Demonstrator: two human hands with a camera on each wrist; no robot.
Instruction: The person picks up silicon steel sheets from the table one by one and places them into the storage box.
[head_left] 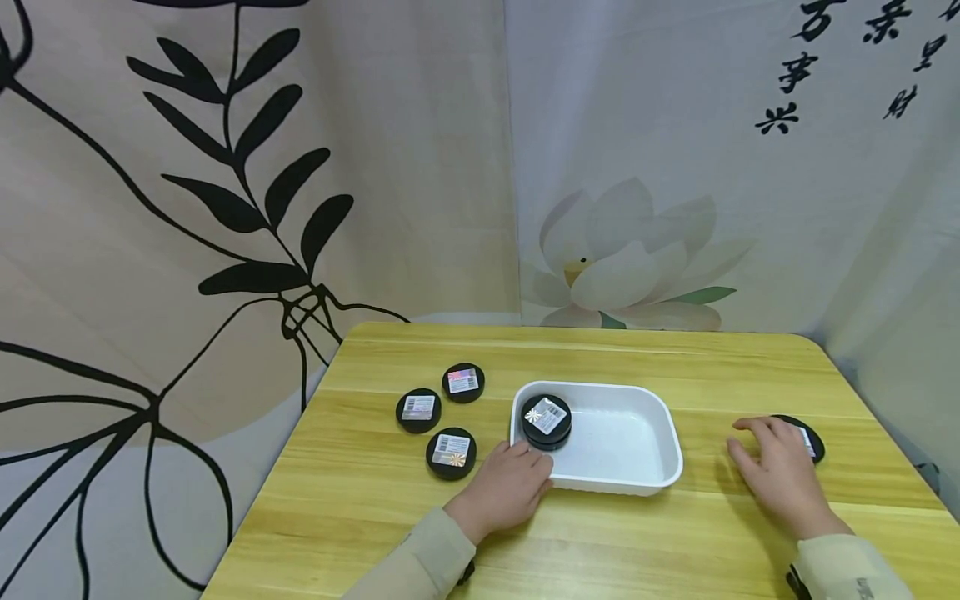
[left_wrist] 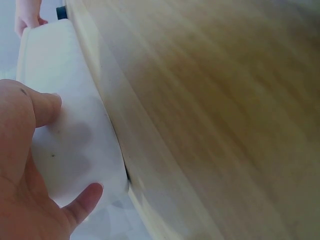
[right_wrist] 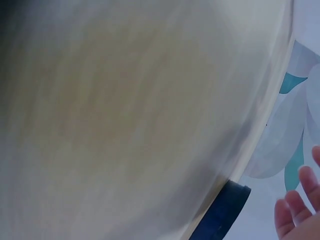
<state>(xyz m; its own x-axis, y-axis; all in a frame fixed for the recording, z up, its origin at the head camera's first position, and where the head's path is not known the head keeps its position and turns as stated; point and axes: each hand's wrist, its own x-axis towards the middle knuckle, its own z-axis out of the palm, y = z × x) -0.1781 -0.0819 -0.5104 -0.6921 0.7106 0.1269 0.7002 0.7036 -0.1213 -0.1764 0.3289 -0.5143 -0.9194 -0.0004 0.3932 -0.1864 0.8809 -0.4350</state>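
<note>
My left hand grips the near left corner of a white rectangular tray; in the left wrist view its fingers lie against the tray's outer wall. Inside the tray, at its left end, a flat round black tin with a label sits stacked on another. On the right of the table, my right hand hovers beside another labelled black tin, partly covering it. Its fingers are loosely bent and hold nothing. In the right wrist view that tin stands apart from the fingertips.
Three more labelled black tins lie left of the tray: one at the back, one further left and one nearer. All stand on a wooden table. Behind it hangs a printed curtain.
</note>
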